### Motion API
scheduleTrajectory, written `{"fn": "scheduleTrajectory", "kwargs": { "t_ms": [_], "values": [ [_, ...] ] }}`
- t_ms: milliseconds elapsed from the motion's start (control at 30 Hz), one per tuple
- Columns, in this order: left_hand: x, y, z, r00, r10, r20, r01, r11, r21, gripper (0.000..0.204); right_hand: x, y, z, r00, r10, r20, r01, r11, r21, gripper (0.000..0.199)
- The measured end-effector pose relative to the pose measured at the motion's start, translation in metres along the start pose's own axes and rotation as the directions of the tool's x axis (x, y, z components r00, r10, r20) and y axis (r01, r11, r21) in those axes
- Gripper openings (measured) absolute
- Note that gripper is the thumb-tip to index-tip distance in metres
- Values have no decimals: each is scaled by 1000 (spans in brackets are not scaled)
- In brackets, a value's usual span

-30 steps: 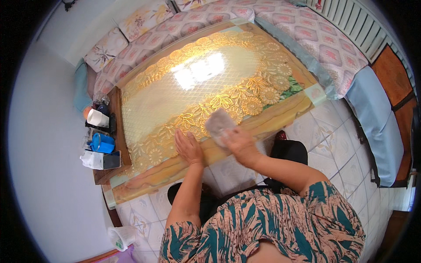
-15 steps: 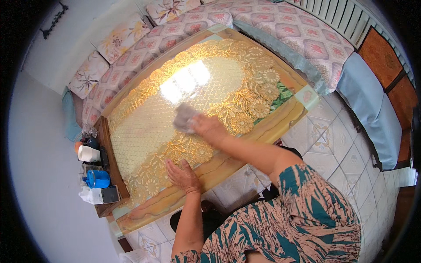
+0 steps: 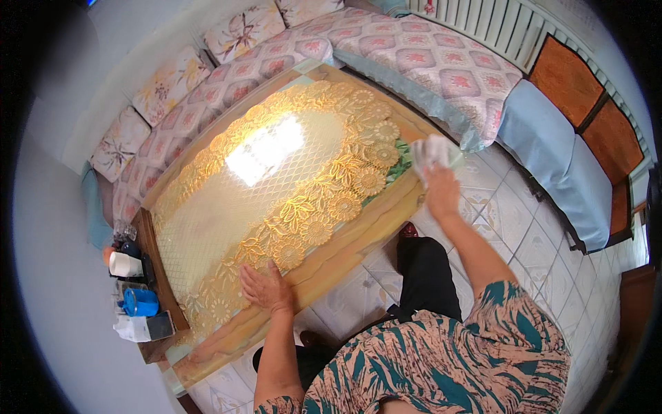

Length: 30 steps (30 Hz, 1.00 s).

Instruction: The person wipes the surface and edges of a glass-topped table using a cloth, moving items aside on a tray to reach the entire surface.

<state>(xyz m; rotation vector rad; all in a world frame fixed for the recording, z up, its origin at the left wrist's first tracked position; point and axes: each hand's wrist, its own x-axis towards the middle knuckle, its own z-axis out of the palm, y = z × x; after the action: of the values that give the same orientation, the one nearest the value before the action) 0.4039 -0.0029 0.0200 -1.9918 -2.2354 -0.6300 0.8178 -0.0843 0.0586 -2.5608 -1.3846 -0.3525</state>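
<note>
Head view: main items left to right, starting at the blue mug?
Blue mug → left hand → pale cloth → light-blue seat cover.

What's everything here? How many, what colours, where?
Table: one, gold-patterned, middle
Cloth: one, pale, table corner
Board: one, brown, table's left end
Mug: one, blue, left
Cup: one, white, left
Cushions: four, floral white, back
Seat covering: count unclear, pink-grey, back
Panels: at least two, orange-brown, right
Drape: one, light blue, right
Slats: many, white, top right
Tiles: many, pale, floor
Top: one, pink-green, bottom
Left grip: one, bare, on table
Right grip: one, bare, on cloth
</note>
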Motion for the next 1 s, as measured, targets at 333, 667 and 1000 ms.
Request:
{"fn": "scheduleTrajectory", "kwargs": {
  "t_ms": [333,667,1000],
  "values": [
    [-2,84,-4,941,316,121,-301,945,-125,59,-86,-132,-22,817,-523,-244,577,735,355,30],
    [-4,82,-8,940,311,139,-293,946,-137,58,37,2,13,993,-115,1,115,993,35,33],
    [-3,91,-15,943,306,128,-289,947,-139,56,-54,-100,5,885,-387,-258,450,854,262,35]
  ]
}}
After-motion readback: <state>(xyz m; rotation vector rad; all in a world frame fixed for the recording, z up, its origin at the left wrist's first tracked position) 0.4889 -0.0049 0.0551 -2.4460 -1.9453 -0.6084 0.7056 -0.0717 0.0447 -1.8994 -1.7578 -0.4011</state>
